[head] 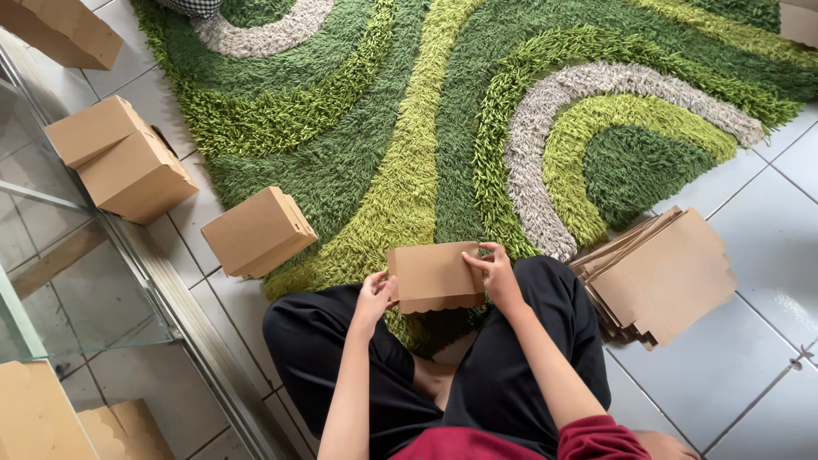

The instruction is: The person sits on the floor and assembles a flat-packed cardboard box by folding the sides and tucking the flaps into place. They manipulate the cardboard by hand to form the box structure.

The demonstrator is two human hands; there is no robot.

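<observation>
I sit cross-legged in black trousers on a green shaggy rug [375, 128]. Both hands hold one flat brown cardboard box blank [433, 274] with a scalloped lower edge, above my knees. My left hand [375, 298] grips its left edge. My right hand [496, 271] pinches its upper right corner with fingers and thumb. A stack of flat brown cardboard blanks [665, 277] lies on the white tiles just right of my right knee.
A folded brown box [257, 232] sits on the rug edge to my left. Two more folded boxes [119, 160] stand further left, another box [64, 30] at top left. A glass cabinet [68, 281] lines the left side. More cardboard [799, 21] shows at top right.
</observation>
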